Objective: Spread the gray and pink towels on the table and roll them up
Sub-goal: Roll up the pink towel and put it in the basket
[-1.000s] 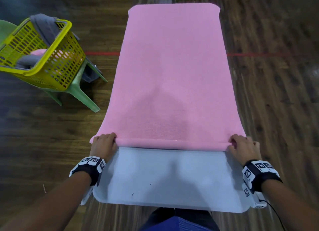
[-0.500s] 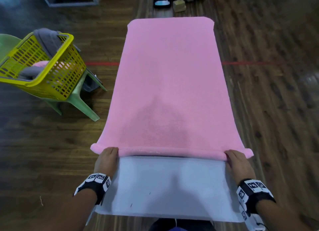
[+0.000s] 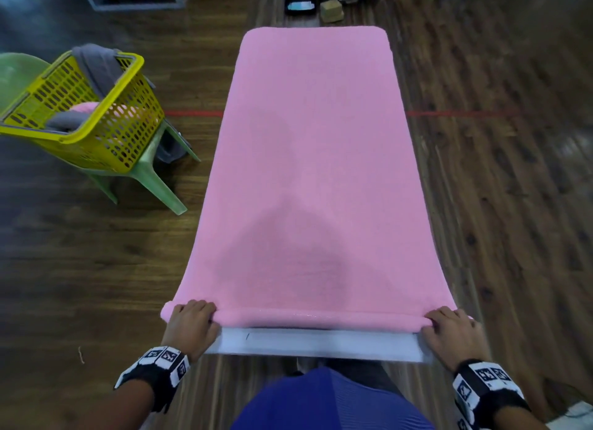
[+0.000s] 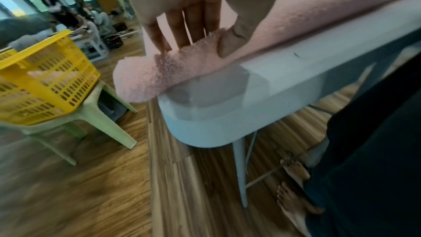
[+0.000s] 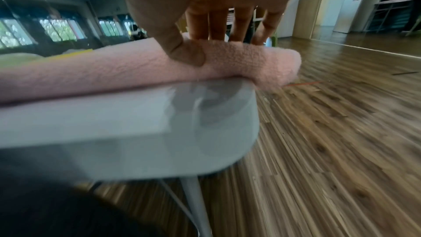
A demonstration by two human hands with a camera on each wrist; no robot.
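Our left hand and right hand each curl over an end of the low roll at the near edge of the pink towel, thumbs pressed into its front, fingers draped over its top. The towel lies flat along the white table. To the left, a yellow basket holding gray towels sits on a green chair over wooden flooring.

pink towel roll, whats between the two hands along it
Only the rolled near edge of the pink towel spans from the left hand to the right hand; the head view shows nothing else there.
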